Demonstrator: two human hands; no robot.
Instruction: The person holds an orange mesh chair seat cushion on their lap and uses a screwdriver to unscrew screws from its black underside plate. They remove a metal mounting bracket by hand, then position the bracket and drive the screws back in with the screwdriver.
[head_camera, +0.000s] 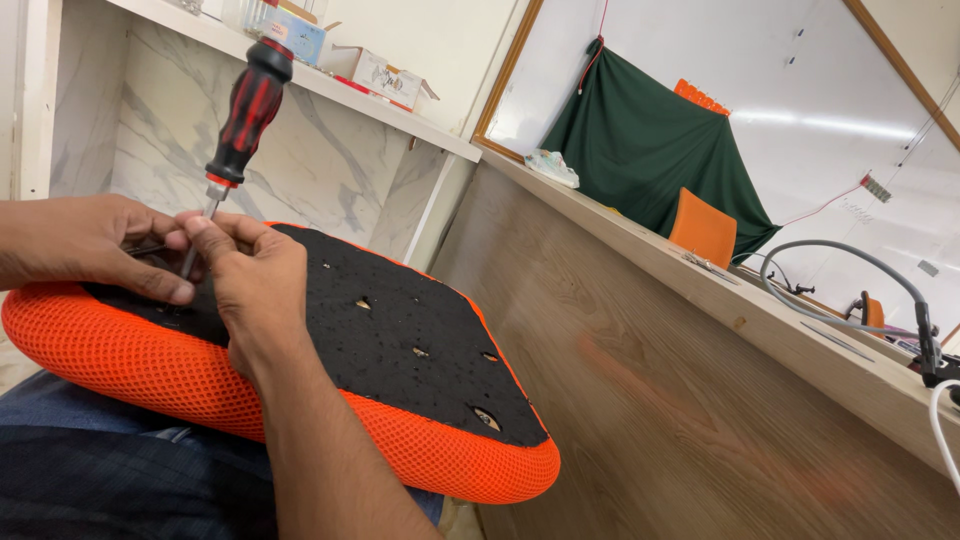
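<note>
An orange mesh seat cushion (120, 365) lies upside down on my lap, its black underside (400, 320) facing up with several screw holes. A screwdriver (245, 115) with a red and black handle stands almost upright at the cushion's far left corner, tip down. My right hand (250, 280) pinches its metal shaft low down between thumb and fingers. My left hand (95, 245) rests on the black surface beside the tip, fingers closed around the spot under the shaft. What sits under the tip is hidden by my fingers.
A wood-grain panel (660, 400) rises at the right. Above it a ledge (780, 320) carries a grey cable (840, 250). A dark green cloth (640, 150) hangs on the whiteboard behind. A white shelf (380, 100) with small boxes runs at upper left over a marbled wall.
</note>
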